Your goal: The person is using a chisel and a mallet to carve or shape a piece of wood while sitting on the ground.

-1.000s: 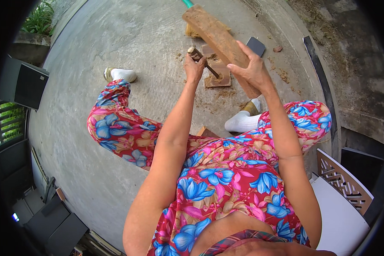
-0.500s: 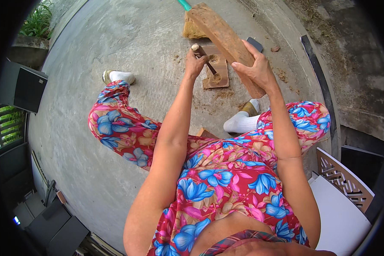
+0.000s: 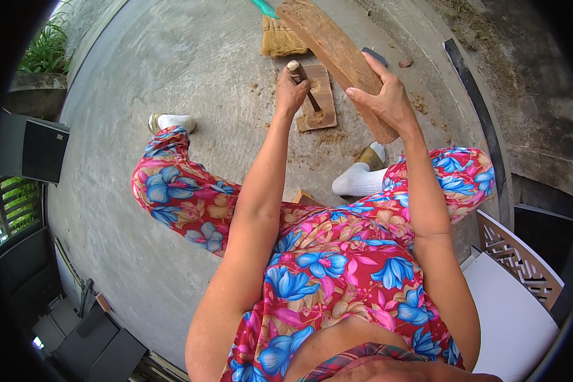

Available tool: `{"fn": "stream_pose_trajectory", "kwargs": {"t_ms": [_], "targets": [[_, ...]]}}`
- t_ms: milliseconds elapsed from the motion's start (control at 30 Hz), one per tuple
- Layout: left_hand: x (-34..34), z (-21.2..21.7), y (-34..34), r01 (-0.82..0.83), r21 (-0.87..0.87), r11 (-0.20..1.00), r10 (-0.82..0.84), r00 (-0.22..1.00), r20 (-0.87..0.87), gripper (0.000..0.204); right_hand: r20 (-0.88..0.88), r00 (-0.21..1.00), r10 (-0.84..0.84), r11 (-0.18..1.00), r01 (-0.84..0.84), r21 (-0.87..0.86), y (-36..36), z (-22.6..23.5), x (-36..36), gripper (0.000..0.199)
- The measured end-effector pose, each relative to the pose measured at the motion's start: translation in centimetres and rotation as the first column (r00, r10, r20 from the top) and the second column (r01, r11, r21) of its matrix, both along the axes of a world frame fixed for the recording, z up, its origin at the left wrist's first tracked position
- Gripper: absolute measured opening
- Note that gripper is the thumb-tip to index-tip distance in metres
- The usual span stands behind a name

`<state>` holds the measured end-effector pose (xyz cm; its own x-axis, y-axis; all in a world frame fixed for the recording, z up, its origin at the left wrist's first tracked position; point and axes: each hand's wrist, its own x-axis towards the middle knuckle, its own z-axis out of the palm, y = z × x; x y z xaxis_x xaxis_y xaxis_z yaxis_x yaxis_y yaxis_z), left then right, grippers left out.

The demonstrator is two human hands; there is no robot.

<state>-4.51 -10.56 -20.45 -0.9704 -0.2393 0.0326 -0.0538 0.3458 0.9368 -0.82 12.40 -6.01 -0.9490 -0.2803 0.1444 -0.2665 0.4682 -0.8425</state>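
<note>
The left hand [image 3: 291, 94] is closed around the wooden handle of a tool [image 3: 304, 89], whose dark blade angles down onto a small wooden block [image 3: 323, 83] lying on the concrete floor [image 3: 191, 70]. The right hand [image 3: 383, 102] grips a long wooden plank [image 3: 328, 48], held slanted just beside the block. A straw broom [image 3: 280, 38] lies beyond them.

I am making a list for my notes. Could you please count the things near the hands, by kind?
Wooden planks: 1, the long plank in the right hand
Wooden blocks: 1, the small block on the ground
Hand tools: 1, the tool in the left hand
Brooms: 1, the broom
Total: 4
</note>
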Motion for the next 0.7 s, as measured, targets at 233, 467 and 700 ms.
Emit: {"fn": "stream_pose_trajectory", "kwargs": {"t_ms": [233, 467, 700], "targets": [[-1.3, 0.1, 0.1, 0.045, -0.016, 0.999, -0.045, 0.998, 0.041, 0.038, 0.04, 0.999, -0.009, 0.999, 0.011, -0.042, -1.1, -3.1, -0.4, 0.092], [-1.0, -0.2, -1.7, 0.147, 0.385, 0.911, -0.156, 0.988, -0.007, 0.027, 0.142, 0.981, 0.13, 0.991, -0.134, 0.014, -1.7, -2.5, 0.5, 0.091], [-1.1, -1.0, -0.1, 0.059, 0.147, 0.987, -0.065, 0.997, 0.038, 0.054, 0.185, 0.981, 0.053, 0.997, -0.061, 0.039, -1.7, -4.1, 0.2, 0.091]]}}
